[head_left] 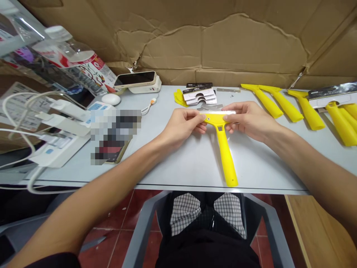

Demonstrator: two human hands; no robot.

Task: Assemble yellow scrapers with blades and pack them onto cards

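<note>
One yellow plastic T-shaped scraper (224, 156) with a thin bright metal blade strip (217, 112) along its crossbar sat between the person's hands, over the middle of a pale grey tabletop (192, 167), its long handle pointing toward the person and its tip close to the front edge. The left hand (181, 124) was closed on the left end of the crossbar, thumb on top and fingers curled behind. The right hand (248, 121) was closed the same way on the right end, so both had hold of the scraper. Just beyond them lay a small yellow plastic piece (180, 97), a stack of white card packaging (199, 96) with black strips (199, 85) on top, a loose metal blade (228, 89) and a few tiny screws (232, 96). To the right, more yellow scraper handles (284, 106) lay in a row, with a dark-and-white packet (331, 93) on them. To the left were a smartphone (135, 79) on a white power bank (145, 85), a white computer mouse (111, 99), a white power strip (57, 150) with tangled cables (16, 111), and a clear plastic bottle (67, 48) lying on its side. One object was pixelated out (114, 136), so no telling what it was. Torn brown cardboard (212, 41) lined the wall behind the tabletop.
</note>
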